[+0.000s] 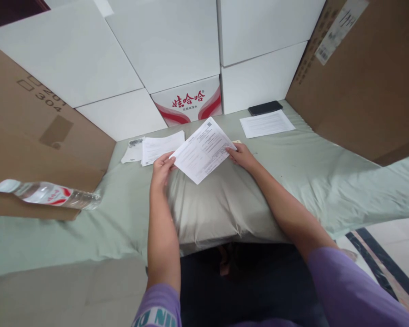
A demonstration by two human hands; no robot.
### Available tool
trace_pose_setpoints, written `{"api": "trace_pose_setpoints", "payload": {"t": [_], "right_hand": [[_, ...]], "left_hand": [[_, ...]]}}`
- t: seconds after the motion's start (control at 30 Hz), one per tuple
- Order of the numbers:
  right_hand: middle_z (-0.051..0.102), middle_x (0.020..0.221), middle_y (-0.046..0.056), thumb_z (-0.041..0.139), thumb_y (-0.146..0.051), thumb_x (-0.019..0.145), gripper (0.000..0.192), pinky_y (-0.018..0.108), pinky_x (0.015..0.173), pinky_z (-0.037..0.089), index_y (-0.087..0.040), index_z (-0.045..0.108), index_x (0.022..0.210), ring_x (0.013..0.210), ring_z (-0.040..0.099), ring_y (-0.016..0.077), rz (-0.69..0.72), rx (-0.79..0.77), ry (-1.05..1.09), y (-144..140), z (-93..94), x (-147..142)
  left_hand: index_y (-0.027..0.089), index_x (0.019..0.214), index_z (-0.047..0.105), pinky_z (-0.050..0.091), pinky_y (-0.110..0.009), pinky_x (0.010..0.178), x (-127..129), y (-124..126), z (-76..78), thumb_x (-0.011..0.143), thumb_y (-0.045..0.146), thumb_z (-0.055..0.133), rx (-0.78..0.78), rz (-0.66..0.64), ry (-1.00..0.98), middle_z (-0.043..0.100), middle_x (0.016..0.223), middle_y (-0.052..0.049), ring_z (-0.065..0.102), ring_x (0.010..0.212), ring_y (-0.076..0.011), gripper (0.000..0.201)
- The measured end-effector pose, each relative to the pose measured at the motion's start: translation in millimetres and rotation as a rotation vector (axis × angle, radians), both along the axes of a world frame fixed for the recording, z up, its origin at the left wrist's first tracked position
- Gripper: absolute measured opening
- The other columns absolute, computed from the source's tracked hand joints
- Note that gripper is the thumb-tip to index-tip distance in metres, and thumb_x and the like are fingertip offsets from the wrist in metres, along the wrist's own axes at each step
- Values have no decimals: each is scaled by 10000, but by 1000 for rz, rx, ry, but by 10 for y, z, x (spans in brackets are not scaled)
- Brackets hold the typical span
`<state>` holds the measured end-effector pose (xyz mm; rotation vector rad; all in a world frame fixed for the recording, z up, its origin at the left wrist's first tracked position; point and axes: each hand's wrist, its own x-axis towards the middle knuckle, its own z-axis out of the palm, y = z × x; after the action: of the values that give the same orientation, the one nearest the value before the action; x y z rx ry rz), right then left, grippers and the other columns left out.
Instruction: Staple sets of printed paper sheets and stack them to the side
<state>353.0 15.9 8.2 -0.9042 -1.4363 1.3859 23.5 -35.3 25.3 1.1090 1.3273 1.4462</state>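
Note:
A white printed sheet of paper (203,150), with a square code in one corner, is held up tilted above the cloth-covered surface. My left hand (162,171) pinches its left corner, and my right hand (241,155) grips the right edge with the thumb on top. Behind my left hand lies a stack of printed papers (160,146), partly hidden by the held sheet. A bit of something yellowish shows by my right fingers, too small to name. Whether the held paper is one sheet or several, I cannot tell.
Another printed sheet (267,123) lies at the back right, a black phone (265,108) behind it. White boxes (187,102) form a back wall. Brown cardboard boxes (44,136) (364,91) stand on both sides. A water bottle (51,194) is at the left, on pale green cloth (122,227).

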Motion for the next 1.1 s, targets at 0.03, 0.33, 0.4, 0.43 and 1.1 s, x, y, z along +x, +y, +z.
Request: {"api": "trace_pose_setpoints", "payload": {"t": [0.03,0.33,0.4,0.43,1.1], "right_hand": [[433,523,-83,756,-603,775,452,234,393,266,-192,639,925,412,318,72,-9,2,3,-3,4,-3],[348,525,-89,710,-703,784,510,241,400,231,-224,569,892,434,266,77,-118,2,122,-15,34,-51],[333,523,-92,715,-717,768,528,249,409,223,-227,559,888,436,249,78,-111,-8,136,-12,31,-55],[328,523,-93,714,-726,761,538,252,414,220,-228,557,890,438,243,79,-108,-11,137,-11,29,-57],[343,516,-92,756,-693,759,522,241,402,194,-234,516,824,420,256,66,-95,-33,199,-25,32,-65]], "left_hand": [[160,1106,737,613,-314,708,-2,-1,-1,614,468,883,7,16,22,786,887,-74,747,831,-227,598],[135,1098,765,622,-379,777,-16,-73,78,688,411,853,-58,-142,118,785,829,-82,749,811,-246,502],[128,1107,763,618,-386,799,-16,-84,86,711,405,840,-49,-158,124,785,832,-87,752,834,-255,489],[127,1107,762,616,-390,807,-16,-85,89,715,402,836,-47,-159,124,785,837,-89,753,848,-260,485],[156,1083,742,632,-387,759,-18,-77,135,733,339,729,-99,-138,-36,792,922,-94,771,851,-260,396]]}}
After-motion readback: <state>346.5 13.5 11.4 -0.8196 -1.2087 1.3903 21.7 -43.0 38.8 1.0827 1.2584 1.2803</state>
